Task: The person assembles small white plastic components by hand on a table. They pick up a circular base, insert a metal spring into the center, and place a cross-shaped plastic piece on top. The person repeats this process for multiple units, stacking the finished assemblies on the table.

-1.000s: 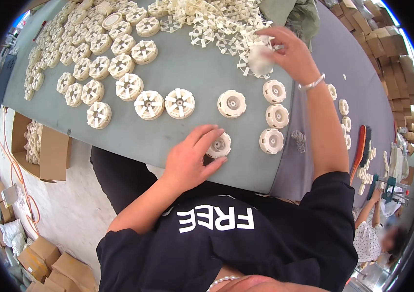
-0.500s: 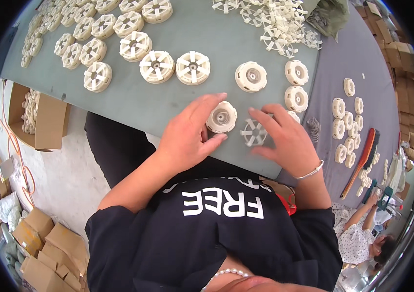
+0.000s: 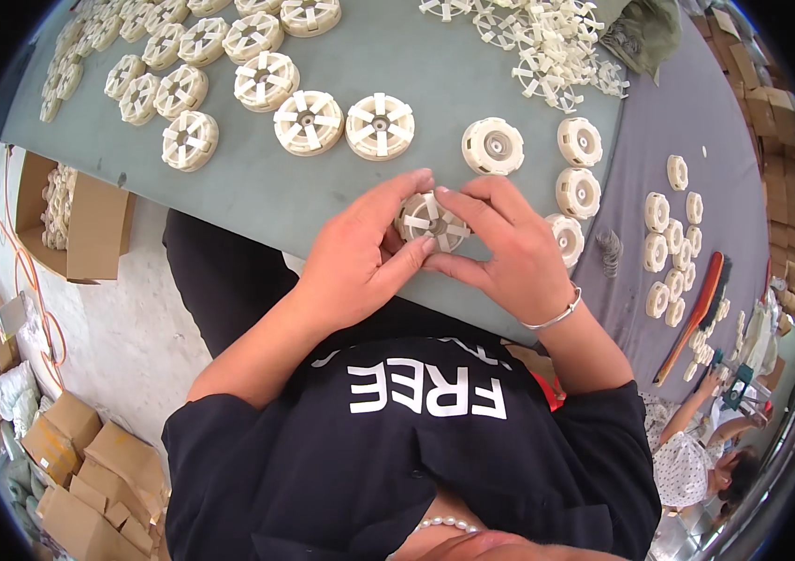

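Near the table's front edge, my left hand [image 3: 353, 245] is closed around the side of a round cream plastic housing [image 3: 403, 224]. My right hand [image 3: 513, 245] pinches a thin white spoked ring [image 3: 439, 222] and holds it over the housing's open face. Both thumbs and index fingertips meet at the ring's rim, partly covering it; whether it is seated in the housing I cannot tell. Just beyond my right hand lie similar housings without spokes, one [image 3: 493, 147] farther off and several [image 3: 579, 193] in a column to the right. Farther left, several housings [image 3: 380, 127] carry white spokes across their faces.
Loose spoked rings [image 3: 556, 65] are heaped at the far side beside a green bag [image 3: 648, 37]. Coil springs [image 3: 609, 251], more housings [image 3: 655, 252] and a red-handled brush [image 3: 702, 316] lie on the grey cloth at right. An open carton [image 3: 103, 234] stands at left; another person [image 3: 687, 467] works at lower right.
My right hand has moved left with the spoked ring, from beside the housing to over it, and now meets my left hand. The left hand keeps its hold on the housing.
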The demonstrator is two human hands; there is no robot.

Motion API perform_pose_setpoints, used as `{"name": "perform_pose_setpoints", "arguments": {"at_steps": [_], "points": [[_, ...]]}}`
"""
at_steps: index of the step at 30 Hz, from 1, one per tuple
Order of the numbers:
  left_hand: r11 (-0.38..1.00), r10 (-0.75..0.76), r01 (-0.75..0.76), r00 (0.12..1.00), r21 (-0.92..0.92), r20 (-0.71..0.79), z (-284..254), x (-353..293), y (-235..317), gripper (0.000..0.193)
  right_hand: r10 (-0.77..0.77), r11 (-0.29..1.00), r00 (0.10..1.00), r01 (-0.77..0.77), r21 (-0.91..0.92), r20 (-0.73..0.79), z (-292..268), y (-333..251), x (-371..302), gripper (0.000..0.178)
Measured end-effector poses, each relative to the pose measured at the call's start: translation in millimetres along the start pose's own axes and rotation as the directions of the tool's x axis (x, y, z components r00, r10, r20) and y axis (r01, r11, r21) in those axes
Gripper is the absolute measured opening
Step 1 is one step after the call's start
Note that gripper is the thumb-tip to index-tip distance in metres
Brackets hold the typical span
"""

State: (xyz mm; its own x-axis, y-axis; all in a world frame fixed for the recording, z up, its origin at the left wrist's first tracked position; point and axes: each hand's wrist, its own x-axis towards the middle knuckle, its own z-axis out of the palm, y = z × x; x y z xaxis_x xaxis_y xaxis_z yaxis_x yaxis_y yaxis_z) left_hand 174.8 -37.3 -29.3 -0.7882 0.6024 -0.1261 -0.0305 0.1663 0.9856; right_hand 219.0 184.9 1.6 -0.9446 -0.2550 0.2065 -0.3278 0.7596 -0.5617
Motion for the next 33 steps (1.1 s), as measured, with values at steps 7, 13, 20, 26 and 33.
{"name": "perform_pose_setpoints", "arguments": {"at_steps": [7,13,20,26,33], "points": [[0.990,0.029,-0.016,0.996,0.143,-0.085,7.4,4.6,-4.6,0.059,0.031,0.994,0.998,-0.024,-0.104,0.061,7.4,0.7,5.6,0.059],[0.957,-0.272,0.255,0.955,-0.138,-0.122,2.2,7.7,11.7,0.053,-0.006,0.981,0.999,0.014,-0.192,0.039,11.9,-2.3,10.5,0.061],[0.990,-0.028,0.044,0.993,0.136,-0.118,-0.6,2.8,-1.8,0.059,0.057,0.998,0.995,-0.059,0.029,0.077,-25.1,22.6,22.9,0.056],[0.913,0.199,-0.132,0.970,0.386,-0.139,-5.8,11.3,2.8,0.075,0.031,0.937,0.998,-0.050,-0.346,-0.060,-66.5,118.2,81.8,0.045],[0.766,0.456,-0.153,0.814,0.625,-0.359,-15.7,70.7,26.0,0.076,0.145,0.918,0.989,-0.129,-0.375,0.015,-69.4,124.6,98.6,0.041]]}}
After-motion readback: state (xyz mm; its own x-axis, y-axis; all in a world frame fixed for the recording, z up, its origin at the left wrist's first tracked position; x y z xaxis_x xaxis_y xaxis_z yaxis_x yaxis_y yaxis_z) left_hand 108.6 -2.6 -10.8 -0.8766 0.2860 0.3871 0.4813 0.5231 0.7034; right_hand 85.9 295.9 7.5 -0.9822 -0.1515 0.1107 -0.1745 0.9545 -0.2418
